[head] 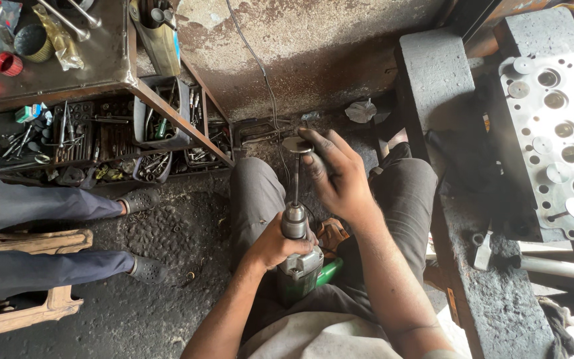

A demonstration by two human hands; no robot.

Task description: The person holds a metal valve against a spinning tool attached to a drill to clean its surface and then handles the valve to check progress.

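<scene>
I see the valve (296, 166) standing stem-down in the drill (298, 262); my right hand (335, 174) cups its head above, my left hand (275, 244) clenches the chuck below.

dim, soft daylight from the right; sharp centre, wide-angle bending at edges.

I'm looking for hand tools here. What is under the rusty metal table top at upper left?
Under the table top, a shelf holds trays of sockets, bits and wrenches. The table top's edge covers the back of the shelf.
</scene>
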